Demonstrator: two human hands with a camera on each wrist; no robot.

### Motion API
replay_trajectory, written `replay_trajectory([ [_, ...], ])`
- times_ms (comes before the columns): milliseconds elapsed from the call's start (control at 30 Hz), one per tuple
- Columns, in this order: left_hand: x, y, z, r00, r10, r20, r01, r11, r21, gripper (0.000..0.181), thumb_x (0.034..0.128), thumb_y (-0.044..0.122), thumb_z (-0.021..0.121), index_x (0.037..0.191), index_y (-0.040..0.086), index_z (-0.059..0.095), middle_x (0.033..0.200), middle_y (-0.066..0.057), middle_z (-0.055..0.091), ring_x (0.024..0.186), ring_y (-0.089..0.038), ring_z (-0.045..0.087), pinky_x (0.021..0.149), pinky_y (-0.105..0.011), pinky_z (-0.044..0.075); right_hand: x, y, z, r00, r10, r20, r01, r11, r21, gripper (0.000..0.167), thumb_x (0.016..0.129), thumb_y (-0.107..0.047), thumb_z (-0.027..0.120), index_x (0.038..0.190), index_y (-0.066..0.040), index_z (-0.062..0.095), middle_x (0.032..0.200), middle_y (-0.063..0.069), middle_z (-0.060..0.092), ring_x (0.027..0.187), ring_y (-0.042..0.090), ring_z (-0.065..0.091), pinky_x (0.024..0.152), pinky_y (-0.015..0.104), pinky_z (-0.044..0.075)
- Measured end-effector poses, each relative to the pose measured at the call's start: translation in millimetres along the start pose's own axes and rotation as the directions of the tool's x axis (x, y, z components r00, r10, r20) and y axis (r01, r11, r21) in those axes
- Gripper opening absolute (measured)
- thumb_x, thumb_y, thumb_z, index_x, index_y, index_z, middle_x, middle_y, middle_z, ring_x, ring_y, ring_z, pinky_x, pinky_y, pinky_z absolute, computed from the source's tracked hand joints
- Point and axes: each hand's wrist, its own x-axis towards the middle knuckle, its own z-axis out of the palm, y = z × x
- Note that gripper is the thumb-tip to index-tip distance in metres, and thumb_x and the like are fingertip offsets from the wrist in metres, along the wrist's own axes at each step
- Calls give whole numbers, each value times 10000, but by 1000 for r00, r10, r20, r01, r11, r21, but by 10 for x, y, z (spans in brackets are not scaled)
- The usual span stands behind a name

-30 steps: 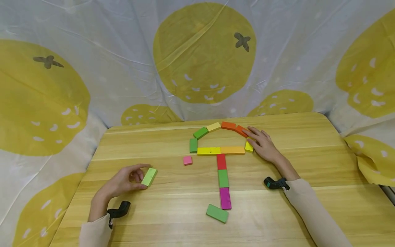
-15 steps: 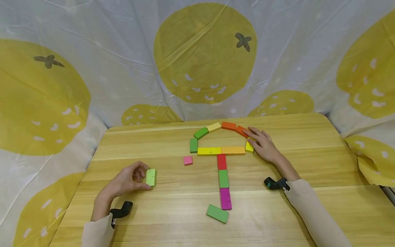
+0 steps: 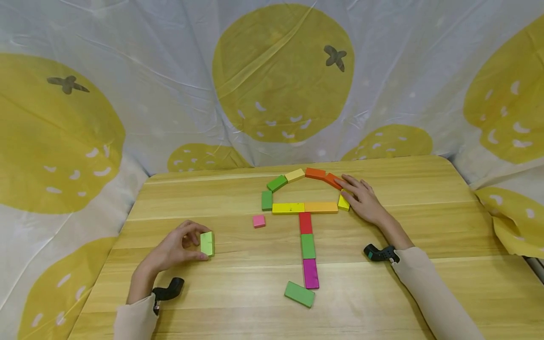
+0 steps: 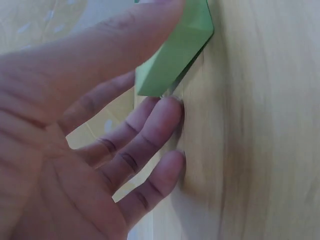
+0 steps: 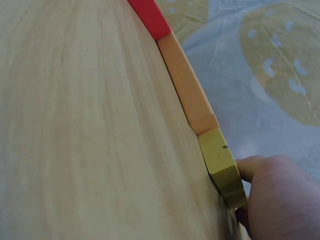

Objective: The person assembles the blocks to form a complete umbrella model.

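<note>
In the head view, my left hand point(image 3: 174, 246) pinches a light green block point(image 3: 207, 244) between thumb and fingers, at the left of the table. The left wrist view shows the thumb lying over this block point(image 4: 175, 57), while the other fingertips reach the wood. My right hand point(image 3: 364, 200) rests at the right end of an arch of blocks. Its fingers, fairly straight, touch an orange-red block point(image 3: 332, 180) and a yellow block point(image 3: 344, 203), partly covering both. From the right wrist, the thumb lies against the yellow block point(image 5: 222, 165).
The arch continues through another orange-red block point(image 3: 315, 174), a cream block point(image 3: 295, 175) and green ones point(image 3: 277, 182). Under it lies a yellow and orange bar point(image 3: 320, 207). A red, green and purple stem point(image 3: 310, 274) runs down to a slanted green block point(image 3: 299, 294). A pink block point(image 3: 259, 221) lies left.
My left hand has moved slightly right with the light green block, which has turned from slanted to nearly straight up and down. My right hand stays in place.
</note>
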Motion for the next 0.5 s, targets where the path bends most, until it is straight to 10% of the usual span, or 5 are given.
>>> replay_trajectory([
  [267, 58, -5, 97, 1000, 19, -20, -20, 995, -96, 614, 769, 109, 919, 1292, 44, 604, 860, -91, 686, 749, -124, 643, 686, -254, 574, -2, -7, -10, 1000, 10, 17, -10, 1000, 4, 478, 1106, -204, 470, 1568, -82, 451, 1655, 263, 314, 1539, 471, 271, 1247, 691, 46],
  [500, 107, 128, 259, 994, 94, -48, -95, 995, -14, 578, 740, 153, 944, 1227, 26, 658, 867, -40, 678, 697, -99, 647, 638, -251, 570, -3, -25, -3, 1000, 9, 20, -9, 1000, 2, 481, 1110, -207, 457, 1576, -90, 438, 1661, 259, 304, 1546, 466, 256, 1253, 684, 31],
])
